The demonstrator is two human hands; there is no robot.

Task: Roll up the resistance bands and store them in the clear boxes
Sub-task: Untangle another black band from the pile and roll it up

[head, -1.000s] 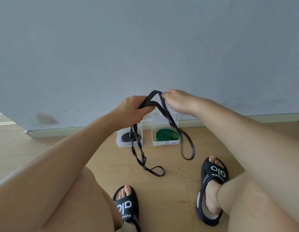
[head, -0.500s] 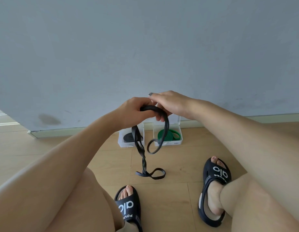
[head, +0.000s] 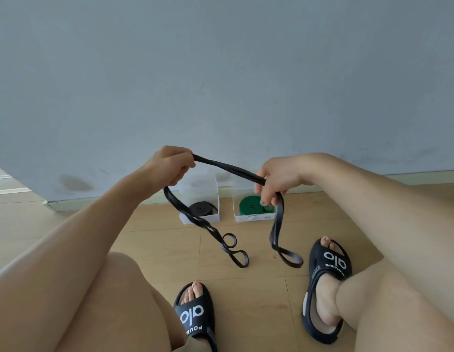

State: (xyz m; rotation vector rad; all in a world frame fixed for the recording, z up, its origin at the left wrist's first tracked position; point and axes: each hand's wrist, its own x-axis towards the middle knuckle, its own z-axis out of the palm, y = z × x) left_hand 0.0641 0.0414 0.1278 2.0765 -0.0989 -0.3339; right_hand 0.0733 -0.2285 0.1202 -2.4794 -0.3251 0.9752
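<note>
You're pulling hands apart vs 0.5 s ago: left hand (head: 170,166) and right hand (head: 276,179), fingers both clamped on black band (head: 228,167), are drawing it straight; tails twisted, so rolling not begun.

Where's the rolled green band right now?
Head view, right of centre: the green band lies in the right clear box by the wall, behind the right hand.

On the wooden floor (head: 155,240) two clear boxes (head: 199,199) (head: 254,217) are set, seemingly touching the wall; two sandalled feet (head: 195,316) (head: 327,288) are planted nearer.
</note>
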